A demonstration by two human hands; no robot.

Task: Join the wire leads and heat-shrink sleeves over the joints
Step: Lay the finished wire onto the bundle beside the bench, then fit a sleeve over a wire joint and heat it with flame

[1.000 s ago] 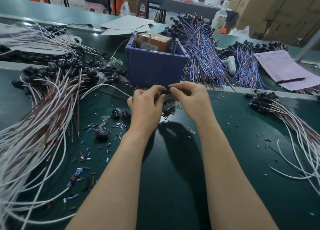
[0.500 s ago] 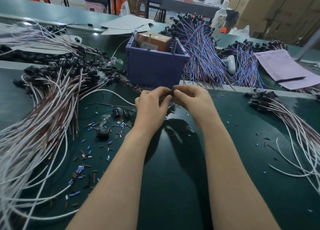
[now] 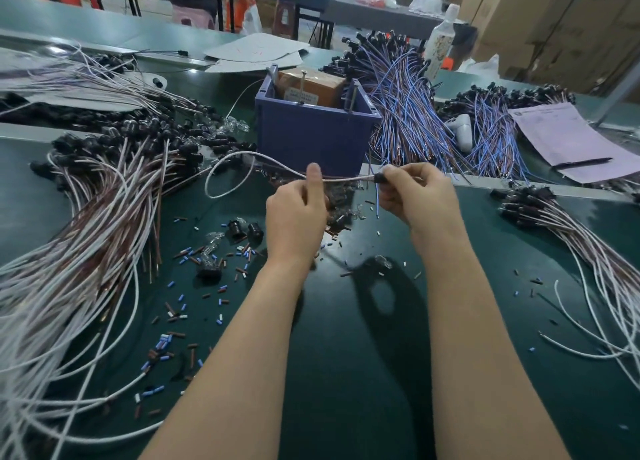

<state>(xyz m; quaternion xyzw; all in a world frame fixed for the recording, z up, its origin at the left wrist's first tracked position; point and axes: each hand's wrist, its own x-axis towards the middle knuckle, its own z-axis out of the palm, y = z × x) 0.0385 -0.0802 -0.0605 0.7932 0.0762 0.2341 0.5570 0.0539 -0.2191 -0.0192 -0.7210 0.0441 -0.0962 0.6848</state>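
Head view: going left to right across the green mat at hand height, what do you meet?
Pile of white and brown wires with black sockets → left hand → right hand → smaller bundle of white wires with black sockets.

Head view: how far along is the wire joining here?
Done, probably: the smaller pile of wires at right. In hand: one white wire stretched between the left hand and right hand, which pinches its black end. Left: the large pile at left, seemingly.
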